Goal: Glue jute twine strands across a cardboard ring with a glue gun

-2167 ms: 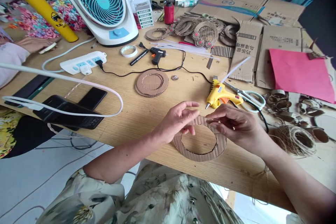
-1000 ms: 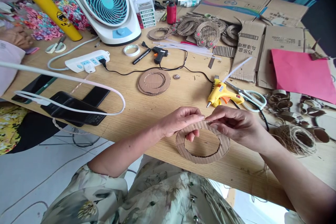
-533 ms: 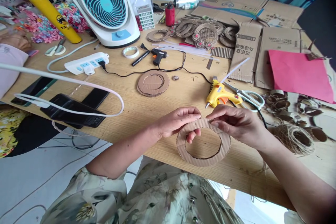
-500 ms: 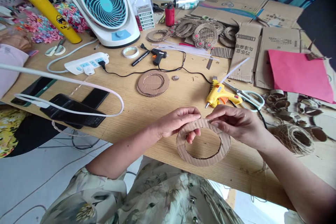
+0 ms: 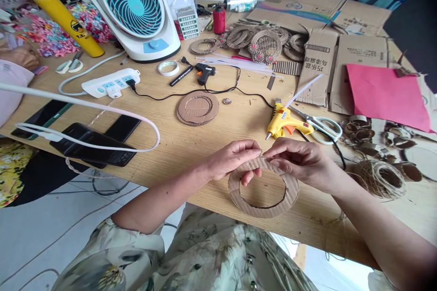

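Observation:
A flat cardboard ring (image 5: 262,211) is held at the table's front edge. My left hand (image 5: 237,160) grips its upper left rim, thumb in front and fingertips showing through the hole. At the top of the rim my right hand (image 5: 298,161) is closed in a pinch, its fingertips close to those of my left hand. Something thin, perhaps twine, shows between the fingertips, too fine to make out. Just beyond my hands lies a yellow glue gun (image 5: 285,120) with a clear glue stick in it, beside white-handled scissors (image 5: 324,129).
Cardboard discs (image 5: 198,108) lie ahead, near a black glue gun (image 5: 205,72). A twine ball (image 5: 380,179) sits at right, pink paper (image 5: 387,95) behind it. A fan (image 5: 136,13), power strip (image 5: 111,82) and phones (image 5: 90,143) stand left. Another person's hand (image 5: 18,52) shows far left.
My right fingertips have shifted slightly left along the rim, closer to my left hand. The ring stays in nearly the same place. The whole view has shifted slightly.

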Action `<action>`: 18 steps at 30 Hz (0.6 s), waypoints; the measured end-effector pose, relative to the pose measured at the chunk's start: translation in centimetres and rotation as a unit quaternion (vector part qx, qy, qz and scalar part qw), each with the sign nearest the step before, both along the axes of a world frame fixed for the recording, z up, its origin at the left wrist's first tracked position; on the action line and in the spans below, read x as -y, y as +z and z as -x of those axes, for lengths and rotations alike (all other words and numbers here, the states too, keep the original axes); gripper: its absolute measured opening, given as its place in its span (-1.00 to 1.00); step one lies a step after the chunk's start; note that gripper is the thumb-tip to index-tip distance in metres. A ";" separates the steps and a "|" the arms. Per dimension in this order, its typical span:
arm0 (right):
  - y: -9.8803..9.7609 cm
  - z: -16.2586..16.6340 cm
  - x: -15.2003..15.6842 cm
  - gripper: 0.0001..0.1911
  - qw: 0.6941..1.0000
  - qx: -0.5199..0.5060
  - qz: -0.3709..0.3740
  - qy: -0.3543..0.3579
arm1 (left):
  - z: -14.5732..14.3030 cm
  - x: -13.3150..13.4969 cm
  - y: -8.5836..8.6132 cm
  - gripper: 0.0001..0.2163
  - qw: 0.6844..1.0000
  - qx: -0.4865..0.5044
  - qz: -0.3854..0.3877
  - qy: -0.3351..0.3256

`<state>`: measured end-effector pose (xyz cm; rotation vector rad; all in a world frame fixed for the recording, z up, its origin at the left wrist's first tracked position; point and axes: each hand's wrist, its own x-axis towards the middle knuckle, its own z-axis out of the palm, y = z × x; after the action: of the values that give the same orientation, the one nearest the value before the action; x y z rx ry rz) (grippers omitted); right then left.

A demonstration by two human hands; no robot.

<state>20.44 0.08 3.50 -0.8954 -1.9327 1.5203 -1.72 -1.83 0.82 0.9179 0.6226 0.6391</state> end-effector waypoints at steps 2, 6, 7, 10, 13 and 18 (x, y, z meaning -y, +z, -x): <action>0.0 -0.4 -0.4 -0.73 1.000 -0.004 0.014 0.009 | -0.1 0.1 0.0 -0.68 1.000 0.001 -0.005 0.022; -0.2 -1.6 -1.6 -0.69 0.999 0.009 0.042 0.006 | 0.0 0.0 0.2 -0.66 0.999 -0.016 -0.015 0.035; -0.4 -1.8 -1.9 -0.72 0.999 0.013 0.044 0.001 | 0.1 0.0 0.2 -0.66 0.999 -0.023 -0.024 0.029; -1.1 -2.1 -2.5 -0.75 0.999 0.009 0.040 -0.024 | 0.3 0.0 0.5 -0.69 0.997 -0.042 -0.064 0.012; -1.9 -1.8 -2.6 -0.73 0.997 0.000 0.043 -0.057 | 0.4 0.0 0.6 -0.69 0.994 -0.049 -0.100 0.000; -3.0 -1.0 -2.1 -0.71 0.997 0.013 0.024 -0.067 | 0.5 0.0 0.7 -0.71 0.988 -0.073 -0.131 -0.024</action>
<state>21.43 2.15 0.53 -1.0491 -1.8225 1.4884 -2.18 -1.83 1.51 1.2311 0.6545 0.6230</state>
